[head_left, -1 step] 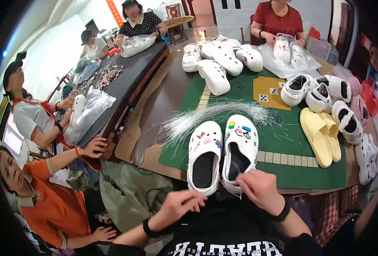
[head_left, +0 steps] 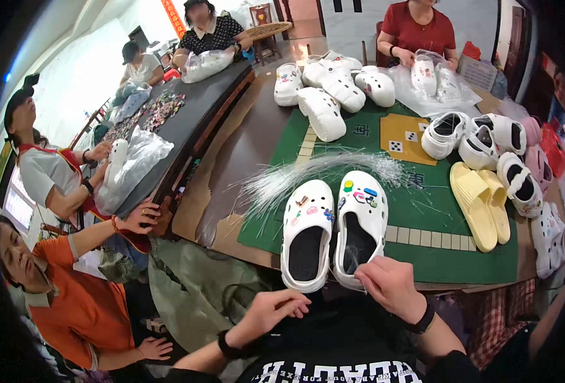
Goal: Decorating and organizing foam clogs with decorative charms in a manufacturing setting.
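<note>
A pair of white clogs with coloured charms stands at the near edge of the green mat (head_left: 436, 210): the left clog (head_left: 308, 220) and the right clog (head_left: 362, 204). My right hand (head_left: 391, 284) is at the right clog's heel, fingers pinched on a thin clear plastic strand (head_left: 358, 260) that runs into the shoe. Below the table edge, my left hand (head_left: 276, 309) holds nothing, its fingers loosely apart. Just beyond the clogs, a loose bundle of clear strands (head_left: 295, 175) lies on the mat.
Yellow slippers (head_left: 477, 201) and several white shoes (head_left: 487, 137) lie at the right. More white clogs (head_left: 324, 112) are at the back. Other people sit at the far side and at the left, handling plastic bags (head_left: 135, 159) on a dark table (head_left: 187, 121).
</note>
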Motion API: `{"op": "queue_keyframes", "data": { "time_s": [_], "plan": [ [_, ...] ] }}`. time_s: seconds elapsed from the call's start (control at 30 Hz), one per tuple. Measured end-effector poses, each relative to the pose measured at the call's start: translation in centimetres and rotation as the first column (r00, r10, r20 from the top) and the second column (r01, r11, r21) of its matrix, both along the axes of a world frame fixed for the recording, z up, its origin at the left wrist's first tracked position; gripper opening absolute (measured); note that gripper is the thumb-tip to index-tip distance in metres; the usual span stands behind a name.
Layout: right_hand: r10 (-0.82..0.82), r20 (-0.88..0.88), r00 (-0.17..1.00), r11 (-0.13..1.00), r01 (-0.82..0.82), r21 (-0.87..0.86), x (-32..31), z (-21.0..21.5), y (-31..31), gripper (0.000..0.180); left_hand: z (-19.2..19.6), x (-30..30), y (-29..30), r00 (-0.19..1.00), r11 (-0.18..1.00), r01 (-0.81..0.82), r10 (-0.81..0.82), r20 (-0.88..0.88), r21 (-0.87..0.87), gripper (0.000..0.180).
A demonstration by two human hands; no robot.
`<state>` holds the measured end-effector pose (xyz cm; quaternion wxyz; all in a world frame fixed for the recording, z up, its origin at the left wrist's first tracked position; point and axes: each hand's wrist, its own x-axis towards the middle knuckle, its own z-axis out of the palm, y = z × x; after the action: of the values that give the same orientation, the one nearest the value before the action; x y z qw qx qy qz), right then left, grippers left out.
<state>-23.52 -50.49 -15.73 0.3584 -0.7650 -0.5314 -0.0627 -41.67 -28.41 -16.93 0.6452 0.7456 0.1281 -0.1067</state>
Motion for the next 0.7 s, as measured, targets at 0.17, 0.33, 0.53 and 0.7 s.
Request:
{"op": "queue_keyframes", "data": {
  "time_s": [0.17,0.33,0.53,0.7],
  "plan": [
    [-0.059,-0.297,0.953,0.995,0.080,0.060,0.2,-1.2,0.3,0.021,-5.3,0.8,-1.7,1.000,0.957,0.012,-0.005,0.023,-0.289,0.035],
    [-0.179,0.041,0.983,0.983,0.180,-0.038,2.4,3.4,1.4,0.023,-3.8,3.3,-3.8,0.996,0.813,0.080,-0.038,0.085,-0.577,0.043],
    [0.305,0.018,0.952,0.837,-0.259,-0.483,5.6,2.2,2.3,0.015,-4.9,3.4,-4.5,0.992,0.772,0.027,0.057,0.112,-0.635,0.048],
    [0.383,-0.341,0.859,0.611,-0.512,-0.604,5.8,3.3,6.2,0.024,-3.8,2.7,-2.9,0.989,0.723,-0.070,0.141,0.048,-0.687,0.050]
  ]
}}
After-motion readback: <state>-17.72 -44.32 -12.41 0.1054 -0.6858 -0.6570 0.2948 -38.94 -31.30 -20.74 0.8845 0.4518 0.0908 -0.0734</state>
